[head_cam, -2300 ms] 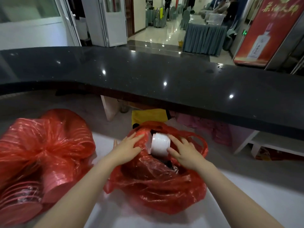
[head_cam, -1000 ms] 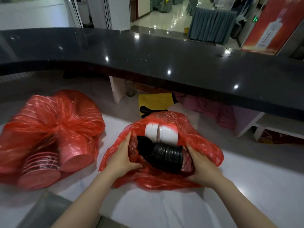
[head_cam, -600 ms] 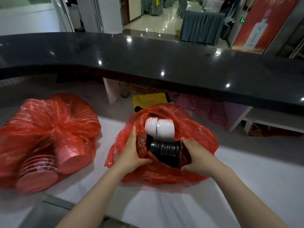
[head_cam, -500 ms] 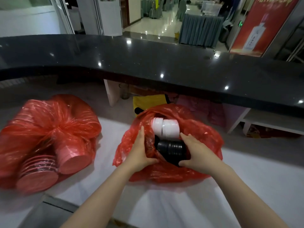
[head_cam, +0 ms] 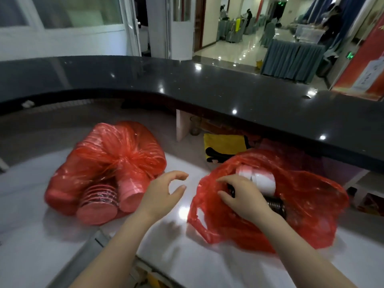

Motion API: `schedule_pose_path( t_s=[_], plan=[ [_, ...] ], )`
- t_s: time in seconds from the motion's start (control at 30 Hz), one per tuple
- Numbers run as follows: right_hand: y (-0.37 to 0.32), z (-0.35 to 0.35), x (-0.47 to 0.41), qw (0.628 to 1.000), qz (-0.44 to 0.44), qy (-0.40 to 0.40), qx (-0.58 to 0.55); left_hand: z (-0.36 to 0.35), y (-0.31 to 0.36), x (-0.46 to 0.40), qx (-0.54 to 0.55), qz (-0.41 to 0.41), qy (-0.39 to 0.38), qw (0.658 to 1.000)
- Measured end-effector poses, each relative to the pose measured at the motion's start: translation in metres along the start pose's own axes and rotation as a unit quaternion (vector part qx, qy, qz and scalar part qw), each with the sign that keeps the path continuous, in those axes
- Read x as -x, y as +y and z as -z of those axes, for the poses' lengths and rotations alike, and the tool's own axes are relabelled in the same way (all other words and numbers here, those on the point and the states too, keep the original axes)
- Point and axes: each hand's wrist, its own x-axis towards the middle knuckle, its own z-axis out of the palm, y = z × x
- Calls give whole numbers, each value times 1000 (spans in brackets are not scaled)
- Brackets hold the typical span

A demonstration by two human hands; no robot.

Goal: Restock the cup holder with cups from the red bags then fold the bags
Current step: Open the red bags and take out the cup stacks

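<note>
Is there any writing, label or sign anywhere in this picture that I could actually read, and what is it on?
None can be read.
Red banner at the far right: a white panel with marks, too blurred to read.
Green lit sign beside it: a shape only, no legible text.
Yellow item under the counter: a black mark, not readable as letters.
Red bags, white cups: no print visible.

The right hand [head_cam: 245, 199] hides most of the black cup stack [head_cam: 275, 205]
</note>
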Motion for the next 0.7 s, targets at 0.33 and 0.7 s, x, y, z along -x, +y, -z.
schedule_pose_path(
  t_s=[0.33,0.7],
  plan=[
    [-105,-30,-72,952,-163,-31,257,135,-54,48,41,95,128,986],
    [-165,-88,-116,991,109,52,63,171,-91,33,-15,72,133,988]
  ],
)
